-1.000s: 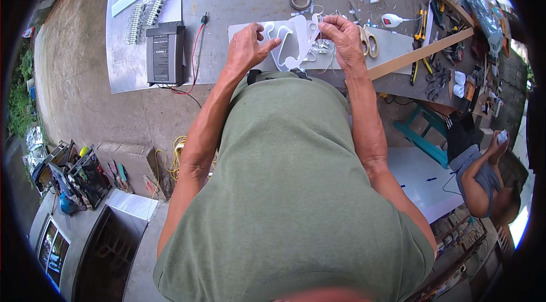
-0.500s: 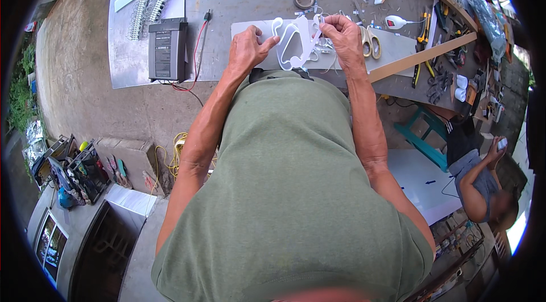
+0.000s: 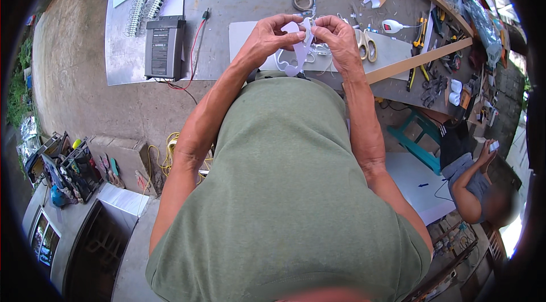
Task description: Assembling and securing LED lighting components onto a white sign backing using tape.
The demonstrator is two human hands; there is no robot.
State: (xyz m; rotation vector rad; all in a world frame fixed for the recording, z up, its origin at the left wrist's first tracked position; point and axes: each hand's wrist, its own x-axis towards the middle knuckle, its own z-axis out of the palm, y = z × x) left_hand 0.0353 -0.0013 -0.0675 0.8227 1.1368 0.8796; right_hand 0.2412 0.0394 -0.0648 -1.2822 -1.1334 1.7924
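A white, curved, letter-like piece (image 3: 294, 66) stands tilted close to my body at the table's near edge. My left hand (image 3: 272, 39) has its thumb and fingers closed around the upper left part of it. At its upper right edge, my right hand (image 3: 336, 40) pinches, fingertips almost meeting those of the left. Whether a smaller thing sits between the right fingertips is hidden. Under the hands lies a flat pale sheet (image 3: 392, 47). Scissors with cream handles (image 3: 371, 50) rest on the sheet beside my right hand, and a roll of tape (image 3: 303, 0) lies just beyond.
A dark box-shaped power unit (image 3: 165, 49) with red and black leads stands at left, near wire-linked modules (image 3: 153, 3). To the right are a white glue bottle (image 3: 392, 26), yellow-handled pliers (image 3: 421, 32) and a brown strip (image 3: 421, 62). Another person (image 3: 475, 182) sits at far right near a green stool (image 3: 418, 137).
My left hand has moved right and closed on the white piece's upper part. The piece has turned more edge-on. The right hand stays near its upper edge, slightly further left.
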